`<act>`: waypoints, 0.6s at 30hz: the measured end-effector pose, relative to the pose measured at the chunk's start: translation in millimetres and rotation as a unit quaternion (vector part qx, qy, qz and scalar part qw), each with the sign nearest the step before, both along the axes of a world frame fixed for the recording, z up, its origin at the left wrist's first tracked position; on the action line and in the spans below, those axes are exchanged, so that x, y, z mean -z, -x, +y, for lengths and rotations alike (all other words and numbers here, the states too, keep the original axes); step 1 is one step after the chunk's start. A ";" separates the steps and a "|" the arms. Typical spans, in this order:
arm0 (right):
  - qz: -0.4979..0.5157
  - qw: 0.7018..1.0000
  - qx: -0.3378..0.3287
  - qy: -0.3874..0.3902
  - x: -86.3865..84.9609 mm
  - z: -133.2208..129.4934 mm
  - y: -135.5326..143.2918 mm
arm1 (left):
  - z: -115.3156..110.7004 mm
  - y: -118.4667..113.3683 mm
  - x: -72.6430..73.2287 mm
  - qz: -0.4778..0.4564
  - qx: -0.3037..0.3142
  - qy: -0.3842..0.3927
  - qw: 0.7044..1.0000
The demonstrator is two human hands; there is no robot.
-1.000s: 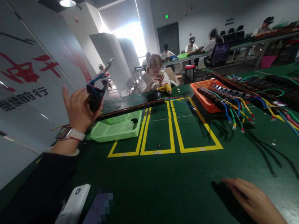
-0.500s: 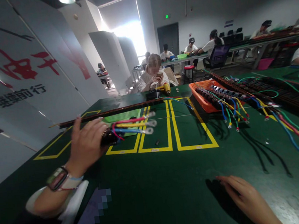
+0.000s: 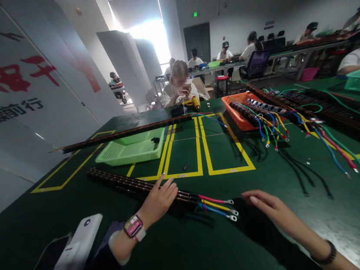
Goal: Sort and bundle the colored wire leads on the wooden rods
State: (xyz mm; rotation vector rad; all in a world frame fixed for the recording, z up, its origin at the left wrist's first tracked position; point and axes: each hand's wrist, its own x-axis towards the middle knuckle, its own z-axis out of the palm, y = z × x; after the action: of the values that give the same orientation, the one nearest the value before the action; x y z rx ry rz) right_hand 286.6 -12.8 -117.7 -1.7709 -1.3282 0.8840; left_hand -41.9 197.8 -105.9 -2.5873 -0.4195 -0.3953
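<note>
A long dark bundle of wiring strips (image 3: 119,178) lies slantwise on the green table, with red, yellow and blue leads (image 3: 213,205) ending in ring terminals at its right end. Across the bundle rests my left hand (image 3: 161,198), its fingers spread over the top and a watch on the wrist; whether the fingers grip the bundle is hard to see. My right hand (image 3: 267,205) hovers over the table just right of the terminals, fingers extended, holding nothing. Behind the bundle sits a light green basket (image 3: 130,157) with a small dark item in it.
An orange basket (image 3: 242,120) of wired strips stands at the back right, with more strips and cables beside it. A long strip (image 3: 127,132) crosses behind the green basket. A phone and white power bank (image 3: 81,239) lie front left. A person sits opposite, near a yellow tool (image 3: 195,102).
My left hand has come down and right with the bundle, which now lies on the table, and its fingers have spread. My right hand has moved slightly up and left. The green basket is uncovered.
</note>
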 end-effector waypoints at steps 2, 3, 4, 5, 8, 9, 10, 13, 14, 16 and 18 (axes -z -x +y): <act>0.003 0.998 -0.058 0.014 -18.8 14.2 7.3 | -3.3 -9.5 2.1 0.010 0.000 0.030 0.999; -0.006 0.995 -0.093 0.020 -25.9 22.3 11.6 | -4.7 -13.8 2.4 0.016 -0.001 0.041 0.999; -0.018 0.991 -0.127 0.029 -31.0 30.7 15.9 | -5.9 -17.4 2.3 0.022 -0.004 0.049 0.999; -0.032 0.986 -0.158 0.040 -34.0 39.1 20.1 | -6.9 -20.4 2.1 0.028 -0.010 0.054 0.998; -0.034 0.960 -0.252 0.114 -34.1 61.2 29.1 | -8.6 -25.1 0.9 0.039 -0.023 0.069 0.997; -0.017 0.949 -0.280 0.145 -32.8 66.6 30.5 | -9.0 -25.7 0.2 0.041 -0.024 0.079 0.996; 0.003 0.937 -0.303 0.171 -31.6 70.9 31.2 | -9.5 -26.2 -0.8 0.041 -0.030 0.093 0.994; 0.037 0.927 -0.321 0.190 -29.5 77.9 29.6 | -14.0 -28.4 -8.8 0.020 -0.064 0.163 0.984; 0.031 0.932 -0.312 0.180 -29.0 79.1 28.4 | -17.4 -29.3 -13.5 0.001 -0.076 0.194 0.978; 0.007 0.944 -0.291 0.156 -26.9 81.1 25.7 | -28.4 -30.8 -25.3 -0.035 -0.079 0.257 0.963; -0.037 0.952 -0.274 0.128 -22.4 83.1 23.3 | -46.8 -30.4 -37.7 -0.107 -0.071 0.278 0.952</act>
State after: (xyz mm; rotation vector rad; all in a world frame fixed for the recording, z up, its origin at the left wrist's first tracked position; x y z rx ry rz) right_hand 263.3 70.3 -95.3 -1.6527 -1.8720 1.3510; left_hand -11.5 151.0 -68.2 -3.0342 -0.9006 -0.5764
